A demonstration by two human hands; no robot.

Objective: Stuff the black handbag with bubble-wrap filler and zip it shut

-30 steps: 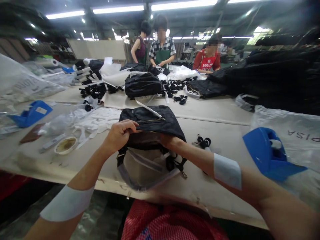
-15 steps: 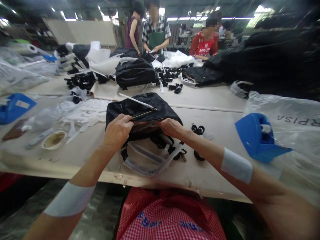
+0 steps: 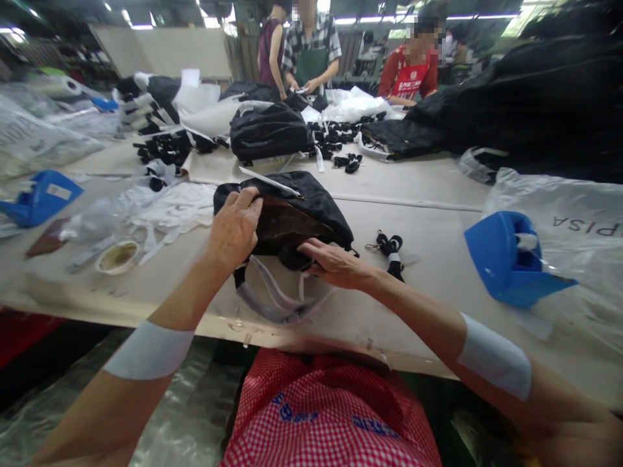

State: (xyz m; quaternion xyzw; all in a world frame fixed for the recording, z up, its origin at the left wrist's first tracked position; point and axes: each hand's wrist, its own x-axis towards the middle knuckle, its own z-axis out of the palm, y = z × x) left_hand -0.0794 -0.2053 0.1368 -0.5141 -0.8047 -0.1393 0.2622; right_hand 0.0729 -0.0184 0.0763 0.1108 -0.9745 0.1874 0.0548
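A black bag [image 3: 321,198] lies on the table in front of me, its mouth gaping toward me and its brown lining in sight. My left hand [image 3: 236,224] grips the far edge of the opening at its left side, fingers closed over the fabric. At the near edge of the mouth, my right hand [image 3: 335,261] is closed on a bundled black strap [image 3: 294,258] with a white wrap. Part of that bundle is hidden by the fingers. Plastic-wrapped handles [image 3: 287,311] hang from the bag toward the table edge.
Another strap bundle [image 3: 389,246] lies right of the bag. Blue tape dispensers [image 3: 506,259] stand on both sides. White strips [image 3: 182,207] and a round dish [image 3: 117,257] are at left. Farther back are a stuffed black bag [image 3: 270,136], strap bundles and several co-workers.
My right hand has left the bag's edge and taken hold of a strap bundle from beside the handles. My left hand has lifted the far edge, so the bag's mouth gapes wider.
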